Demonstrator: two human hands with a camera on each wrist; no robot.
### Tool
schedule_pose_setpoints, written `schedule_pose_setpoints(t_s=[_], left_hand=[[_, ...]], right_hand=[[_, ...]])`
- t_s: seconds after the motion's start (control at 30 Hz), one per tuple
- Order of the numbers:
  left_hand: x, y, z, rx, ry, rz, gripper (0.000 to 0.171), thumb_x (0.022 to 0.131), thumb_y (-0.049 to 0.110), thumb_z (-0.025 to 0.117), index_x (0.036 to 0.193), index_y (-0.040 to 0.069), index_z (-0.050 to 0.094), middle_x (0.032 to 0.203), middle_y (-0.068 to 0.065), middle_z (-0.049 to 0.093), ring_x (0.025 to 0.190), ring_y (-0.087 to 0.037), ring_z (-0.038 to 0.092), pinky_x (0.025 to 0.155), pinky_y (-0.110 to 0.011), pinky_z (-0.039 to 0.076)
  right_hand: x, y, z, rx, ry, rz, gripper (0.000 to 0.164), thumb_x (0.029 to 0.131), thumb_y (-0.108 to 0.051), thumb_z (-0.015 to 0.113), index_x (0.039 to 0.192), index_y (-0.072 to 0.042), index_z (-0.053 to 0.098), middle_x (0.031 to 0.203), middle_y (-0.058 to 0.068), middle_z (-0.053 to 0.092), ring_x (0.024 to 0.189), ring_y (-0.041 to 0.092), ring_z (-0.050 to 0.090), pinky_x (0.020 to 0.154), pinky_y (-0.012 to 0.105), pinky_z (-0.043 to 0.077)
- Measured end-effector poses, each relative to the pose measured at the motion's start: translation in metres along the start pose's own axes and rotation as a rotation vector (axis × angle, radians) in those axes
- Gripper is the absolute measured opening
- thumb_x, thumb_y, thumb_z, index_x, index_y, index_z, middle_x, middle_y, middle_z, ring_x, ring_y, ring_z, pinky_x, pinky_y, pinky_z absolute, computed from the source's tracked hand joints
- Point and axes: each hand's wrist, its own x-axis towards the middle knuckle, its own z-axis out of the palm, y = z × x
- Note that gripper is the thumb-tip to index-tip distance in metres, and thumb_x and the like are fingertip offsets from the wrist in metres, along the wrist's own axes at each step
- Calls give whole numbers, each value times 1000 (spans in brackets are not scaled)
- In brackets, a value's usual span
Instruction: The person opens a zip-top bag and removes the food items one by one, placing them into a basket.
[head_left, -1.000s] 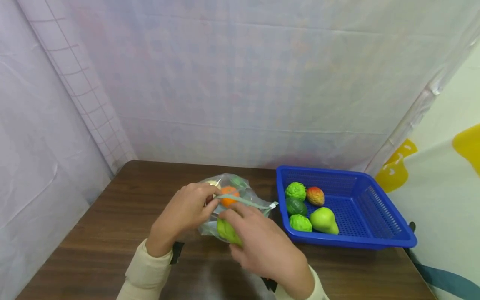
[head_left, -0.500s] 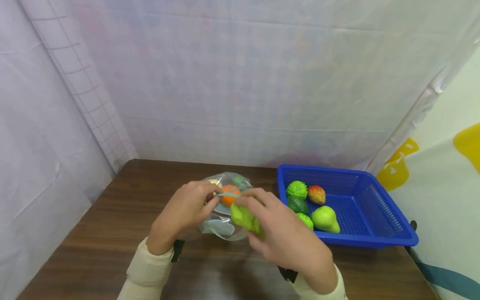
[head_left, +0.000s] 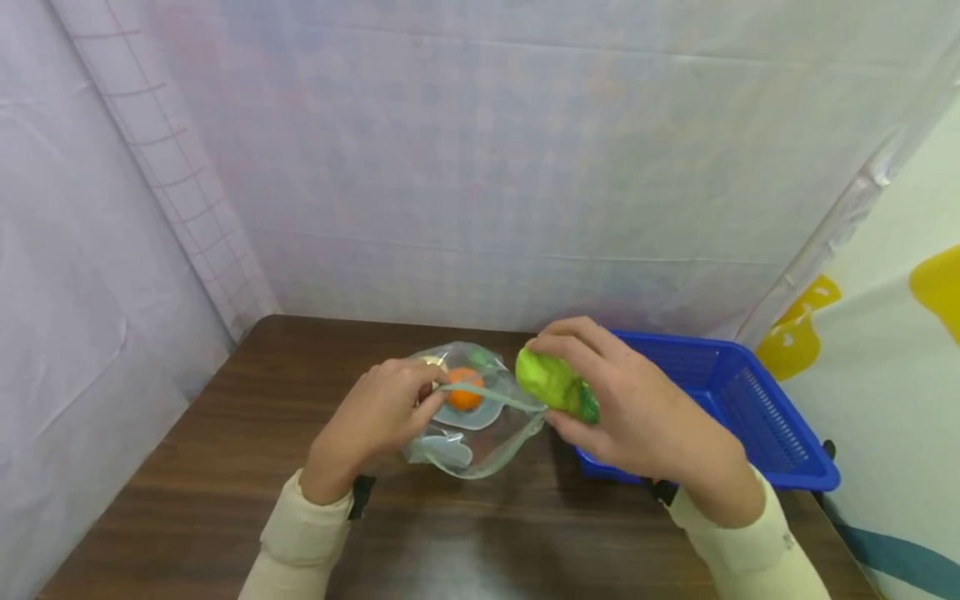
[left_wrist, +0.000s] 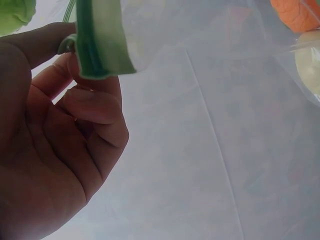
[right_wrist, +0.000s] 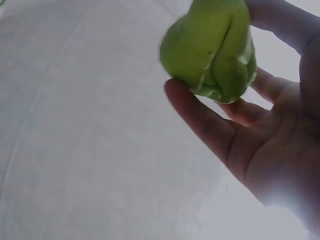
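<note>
In the head view, a clear zip bag (head_left: pixel 498 446) with a green closure strip lies on the table, its mouth gaping toward me. Inside show an orange (head_left: pixel 465 389), a cream-coloured round thing and some green. My left hand (head_left: pixel 378 408) pinches the bag's rim at its left; the left wrist view shows the green strip (left_wrist: pixel 106 42) between thumb and fingers. My right hand (head_left: pixel 648 408) holds a light green chayote (head_left: pixel 546 377) by its fingertips, right of the bag mouth. In the right wrist view the chayote (right_wrist: pixel 207 52) shows its creased end. The right thumb overlaps the bag's corner.
A blue plastic basket (head_left: pixel 780 417) stands at the right of the brown wooden table (head_left: pixel 247 467). My right hand hides much of it; a dark green item (head_left: pixel 587 406) peeks past the fingers. A white curtain (head_left: pixel 465 167) hangs behind the table.
My right hand has moved right and up with the chayote, from over the bag to in front of the basket. The bag's mouth is now more exposed; my left hand stays at its rim.
</note>
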Motion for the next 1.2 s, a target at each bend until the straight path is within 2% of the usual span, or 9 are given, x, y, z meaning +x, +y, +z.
schedule_pose_setpoints(t_s=[0.23,0.4,0.63,0.77,0.97,1.2], left_hand=[[0,2,0,1,1,17,11,89,13,69,97,12,76,69,9,52,58,-5,42,50,-20,35],[1,2,1,-2,-3,5,12,90,13,68,99,12,77,69,9,52,57,-5,42,50,-20,36],[-3,4,0,-3,-12,-31,12,89,13,69,99,12,77,67,9,51,57,-6,42,50,-21,35],[-3,3,0,3,1,-25,12,89,13,69,98,14,76,67,9,50,57,-6,42,50,-21,35],[-1,3,-1,7,6,-15,12,89,13,69,98,13,76,67,9,50,57,-6,42,50,-22,35],[-2,2,-3,-12,-2,-30,13,90,12,69,100,12,77,67,9,50,55,-5,39,49,-21,32]], right_hand=[[1,36,1,0,-83,63,62,82,-12,80,138,-14,52,136,1,52,110,17,57,86,37,55],[2,69,2,-27,-191,126,61,85,-12,77,140,-12,50,138,4,51,111,20,58,87,40,53],[-7,123,2,-116,-369,267,64,79,-6,75,139,-10,52,133,12,52,92,23,58,71,37,51],[-17,152,-2,-151,-405,328,62,75,-6,77,133,-6,55,125,19,53,90,27,58,69,39,51],[-34,185,-2,-145,-461,455,63,74,-4,76,133,-1,53,123,25,48,87,30,57,68,42,51],[-48,213,5,-168,-510,517,60,72,-5,75,127,6,53,119,31,47,87,34,57,71,48,51]])
